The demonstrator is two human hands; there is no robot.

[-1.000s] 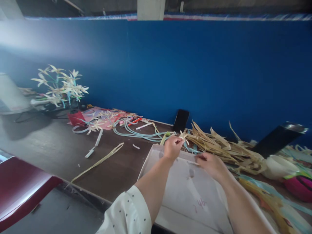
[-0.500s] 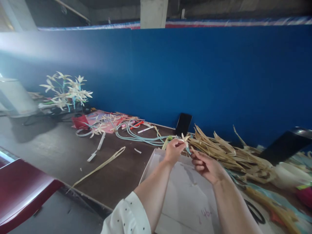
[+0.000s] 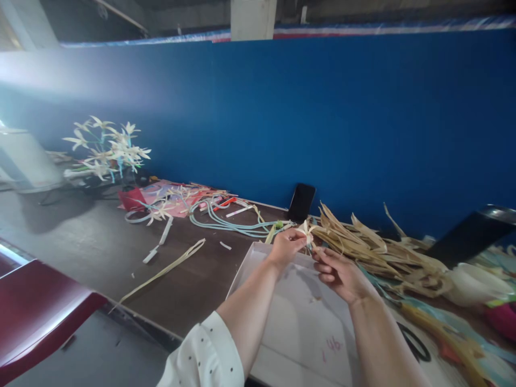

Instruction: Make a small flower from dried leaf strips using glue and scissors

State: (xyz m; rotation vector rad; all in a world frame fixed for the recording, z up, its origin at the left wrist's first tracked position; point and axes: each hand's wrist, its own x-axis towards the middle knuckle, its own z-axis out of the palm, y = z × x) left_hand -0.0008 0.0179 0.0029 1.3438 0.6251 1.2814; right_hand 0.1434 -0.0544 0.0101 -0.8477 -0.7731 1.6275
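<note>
Between the fingertips of my left hand (image 3: 287, 247) is a small cream artificial flower (image 3: 307, 232), its pointed petals facing up. My right hand (image 3: 335, 273) is closed in a pinch just below it, at the flower's pale blue stem; how much of the stem lies in those fingers is hidden. Both hands are above a shallow white box (image 3: 300, 322) with pink handwriting on it. Dried corn husks (image 3: 374, 258) are heaped just beyond my right hand.
Light blue cords (image 3: 234, 228) loop across the dark table (image 3: 209, 290) to the left. A black phone (image 3: 301, 202) leans on the blue partition (image 3: 346, 118). Finished-looking cream flowers (image 3: 116, 148) stand far left. A red chair (image 3: 44, 317) is at the table's front edge.
The flower has turned a little between my fingers, and its blue stem shows less. My right fingertips have come slightly closer to my left hand. The view has shifted slightly.
</note>
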